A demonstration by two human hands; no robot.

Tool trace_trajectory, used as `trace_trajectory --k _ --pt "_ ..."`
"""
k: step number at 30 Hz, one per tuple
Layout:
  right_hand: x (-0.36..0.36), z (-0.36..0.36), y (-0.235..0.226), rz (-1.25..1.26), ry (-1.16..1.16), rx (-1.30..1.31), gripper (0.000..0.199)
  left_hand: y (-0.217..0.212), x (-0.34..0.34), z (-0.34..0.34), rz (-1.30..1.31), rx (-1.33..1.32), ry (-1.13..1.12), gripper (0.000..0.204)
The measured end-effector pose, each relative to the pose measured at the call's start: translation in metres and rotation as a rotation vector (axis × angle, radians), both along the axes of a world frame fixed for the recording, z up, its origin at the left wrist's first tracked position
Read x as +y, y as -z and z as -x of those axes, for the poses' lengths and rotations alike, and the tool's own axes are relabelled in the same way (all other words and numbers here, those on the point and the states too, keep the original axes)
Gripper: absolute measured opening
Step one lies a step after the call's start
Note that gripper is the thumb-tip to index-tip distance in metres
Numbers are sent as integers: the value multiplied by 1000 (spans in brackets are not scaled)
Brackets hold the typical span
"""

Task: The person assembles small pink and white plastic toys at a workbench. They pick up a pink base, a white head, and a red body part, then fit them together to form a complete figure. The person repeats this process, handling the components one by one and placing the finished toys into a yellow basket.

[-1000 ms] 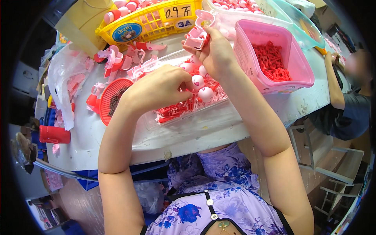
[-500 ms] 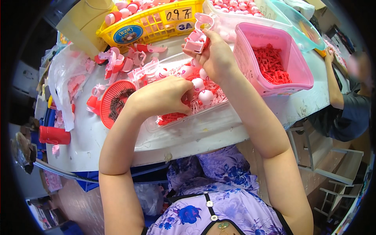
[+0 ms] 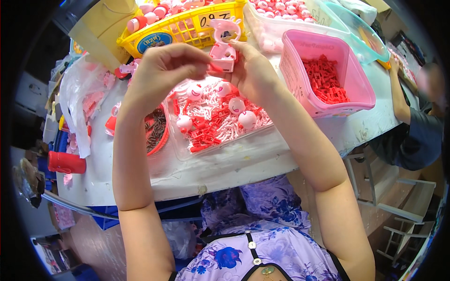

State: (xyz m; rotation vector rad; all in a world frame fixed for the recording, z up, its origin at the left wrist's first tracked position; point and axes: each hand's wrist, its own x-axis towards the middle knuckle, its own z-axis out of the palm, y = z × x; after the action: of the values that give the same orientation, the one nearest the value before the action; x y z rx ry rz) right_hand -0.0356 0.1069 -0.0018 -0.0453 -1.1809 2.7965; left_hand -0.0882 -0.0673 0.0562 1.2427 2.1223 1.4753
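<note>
My right hand (image 3: 253,70) grips a pink plastic toy part (image 3: 226,52) with a curved, open ring at its top and a boxy lower end. At that lower end, my left hand (image 3: 171,68) pinches a small red plastic piece (image 3: 215,67), blurred by motion; whether it touches the toy part, I cannot tell. Below both hands lies a clear tray (image 3: 187,156). It holds pale pink stick-like pieces (image 3: 229,129), red clips (image 3: 204,136) and several round balls with printed faces (image 3: 246,119).
A pink tub (image 3: 361,86) of red pieces stands right of my hands. Behind them are a yellow basket (image 3: 187,33) and a whitish bin (image 3: 323,30) of pink balls. Left of the tray sits a red basket of screws (image 3: 157,131). Another person (image 3: 412,126) works at far right.
My left hand has risen from the tray to the toy part, bringing a small red piece. My right hand has shifted slightly left and down with the toy part.
</note>
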Motion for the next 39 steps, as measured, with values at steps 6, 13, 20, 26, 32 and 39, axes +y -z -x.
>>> trace_trajectory --k 6,13,20,26,32,39 --pt "3 3 8 -33 -164 47 37 12 5 14 -118 -15 -128 18" --pt "1 3 8 4 -153 65 32 18 6 20 -121 -19 -181 16" --pt "0 0 5 -85 -171 31 40 20 8 14 -116 152 -254 15" --pt "0 -1 4 -1 -189 85 35 16 12 7 -92 464 -241 14" --pt "5 4 12 18 -254 113 32 18 19 -3 -59 763 -252 18" --pt "-1 -2 5 55 -280 150 31 24 18 0 -47 726 -231 12"
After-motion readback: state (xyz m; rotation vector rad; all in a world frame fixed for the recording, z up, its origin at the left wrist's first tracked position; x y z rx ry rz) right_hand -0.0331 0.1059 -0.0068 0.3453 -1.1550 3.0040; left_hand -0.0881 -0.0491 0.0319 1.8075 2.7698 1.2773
